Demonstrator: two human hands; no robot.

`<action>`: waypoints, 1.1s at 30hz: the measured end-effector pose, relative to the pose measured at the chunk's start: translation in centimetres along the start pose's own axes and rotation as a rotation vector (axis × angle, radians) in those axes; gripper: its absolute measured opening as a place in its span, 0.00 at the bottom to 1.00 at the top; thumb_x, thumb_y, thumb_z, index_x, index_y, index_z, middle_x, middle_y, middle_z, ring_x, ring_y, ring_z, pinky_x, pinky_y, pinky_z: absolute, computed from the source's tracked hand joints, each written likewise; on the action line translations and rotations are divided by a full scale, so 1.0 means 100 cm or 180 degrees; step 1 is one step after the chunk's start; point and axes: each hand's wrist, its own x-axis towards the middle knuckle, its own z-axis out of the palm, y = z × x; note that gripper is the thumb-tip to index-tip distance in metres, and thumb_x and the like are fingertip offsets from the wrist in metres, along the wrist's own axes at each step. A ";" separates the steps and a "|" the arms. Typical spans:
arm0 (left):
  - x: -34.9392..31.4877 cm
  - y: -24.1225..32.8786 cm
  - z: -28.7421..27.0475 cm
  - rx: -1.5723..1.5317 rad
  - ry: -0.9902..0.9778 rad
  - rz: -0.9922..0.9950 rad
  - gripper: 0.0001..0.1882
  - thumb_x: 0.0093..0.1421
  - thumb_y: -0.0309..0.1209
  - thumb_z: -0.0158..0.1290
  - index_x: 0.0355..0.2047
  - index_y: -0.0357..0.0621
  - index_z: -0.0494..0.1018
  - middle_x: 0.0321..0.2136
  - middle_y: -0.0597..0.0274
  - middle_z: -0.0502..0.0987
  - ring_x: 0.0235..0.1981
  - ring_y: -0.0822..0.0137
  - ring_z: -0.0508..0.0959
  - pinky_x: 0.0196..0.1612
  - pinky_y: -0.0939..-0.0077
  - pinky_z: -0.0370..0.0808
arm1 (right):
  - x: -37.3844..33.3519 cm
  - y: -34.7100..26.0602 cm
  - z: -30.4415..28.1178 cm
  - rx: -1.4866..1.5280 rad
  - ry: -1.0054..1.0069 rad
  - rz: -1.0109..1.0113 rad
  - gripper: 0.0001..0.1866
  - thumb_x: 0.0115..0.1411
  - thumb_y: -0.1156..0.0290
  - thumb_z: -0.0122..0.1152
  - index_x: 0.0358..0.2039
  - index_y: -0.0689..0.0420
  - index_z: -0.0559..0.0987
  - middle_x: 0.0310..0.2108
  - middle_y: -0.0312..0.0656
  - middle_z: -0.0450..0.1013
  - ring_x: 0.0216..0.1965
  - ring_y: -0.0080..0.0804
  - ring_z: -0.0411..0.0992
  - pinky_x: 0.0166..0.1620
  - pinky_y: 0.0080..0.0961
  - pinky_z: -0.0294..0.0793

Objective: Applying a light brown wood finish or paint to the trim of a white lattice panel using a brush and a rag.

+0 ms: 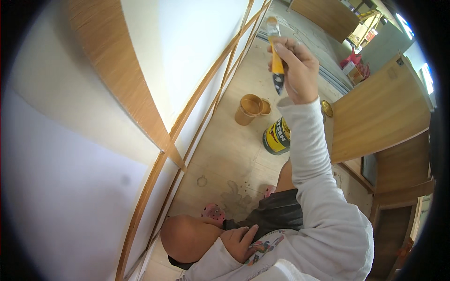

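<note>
My right grip [301, 65] pinches the brush [277, 58], bristles pointing away.
Its long axis runs fore-and-aft; the pot [245, 115] stands on the floor [218, 152], nearer the body and slightly left. My left grip [238, 242], farther back, lies loose by the shorts [281, 210].

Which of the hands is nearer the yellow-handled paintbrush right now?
Right. The right hand holds the paintbrush, raised out in front; the left hand is well away from it, down beside the dark shorts.

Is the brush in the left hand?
No, the right hand holds the brush, while the left hand lies near the dark shorts.
</note>
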 end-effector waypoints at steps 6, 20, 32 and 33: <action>0.007 0.000 -0.001 0.0021 -0.0025 0.0081 0.35 0.38 0.39 0.64 0.48 0.38 0.69 0.34 0.49 0.76 0.29 0.53 0.77 0.29 0.64 0.75 | -0.043 -0.008 -0.035 0.0360 -0.0751 0.0540 0.17 0.55 0.82 0.53 0.47 0.64 0.73 0.40 0.45 0.71 0.37 0.31 0.72 0.43 0.24 0.73; 0.012 -0.001 0.004 0.0121 -0.0049 0.0047 0.33 0.43 0.44 0.61 0.49 0.40 0.69 0.34 0.54 0.74 0.29 0.58 0.75 0.29 0.64 0.72 | 0.011 -0.003 -0.002 -0.2535 0.0188 -0.3110 0.12 0.47 0.83 0.63 0.34 0.58 0.78 0.33 0.42 0.67 0.30 0.32 0.68 0.34 0.21 0.69; 0.005 -0.004 0.002 0.0049 -0.0006 0.0034 0.33 0.43 0.43 0.62 0.48 0.39 0.69 0.33 0.52 0.74 0.29 0.58 0.76 0.29 0.66 0.74 | 0.044 0.026 0.031 -0.2586 0.0470 -0.3724 0.13 0.47 0.83 0.64 0.35 0.57 0.78 0.34 0.43 0.71 0.33 0.33 0.72 0.35 0.23 0.72; 0.004 -0.004 0.002 0.0046 -0.0007 0.0027 0.33 0.43 0.43 0.62 0.48 0.39 0.69 0.33 0.52 0.74 0.29 0.58 0.76 0.29 0.66 0.74 | 0.045 0.028 0.032 -0.2585 0.0466 -0.3717 0.13 0.47 0.83 0.64 0.35 0.57 0.78 0.34 0.43 0.71 0.33 0.33 0.72 0.35 0.23 0.72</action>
